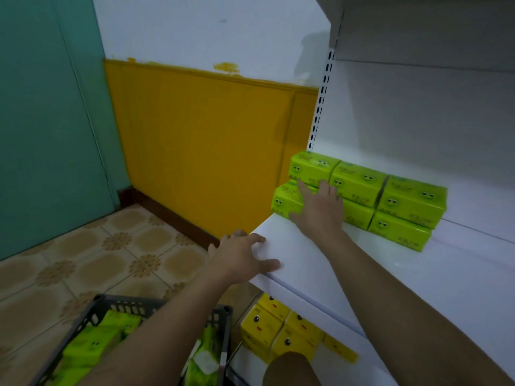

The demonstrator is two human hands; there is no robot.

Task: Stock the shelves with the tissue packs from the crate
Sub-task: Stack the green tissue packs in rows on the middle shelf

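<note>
We are squaring up the stack [407, 201] of bright green, plastic-wrapped tissue packs printed with smiley faces, which sits two layers high and three across at the far left of the flat white shelf [362, 274]. Our right hand [317, 213] lies flat against the front of the stack's left end, fingers straight and spread, gripping nothing. Its fingertips reach onto the upper left pack while the palm covers the lower packs beneath. Our left hand [242, 257] rests spread on the shelf's near left corner, also holding nothing, apart from the stack. To do this step well, we judge it best to push with the whole palm rather than the fingertips, so both layers slide back together and the soft wrapping does not dent. The lower left pack juts out nearer than the one above it, so it seems to need most of the push, and it sits close to the shelf's left edge, where a sideways shove could tip it off. The left hand on the corner can steady us. The loose green packs [92, 344] yet to be stocked lie in the dark grey slotted plastic crate [131, 302] on the floor at near left, well apart from both hands. Yellow packs [278, 330] of a similar kind sit on the level below.
</note>
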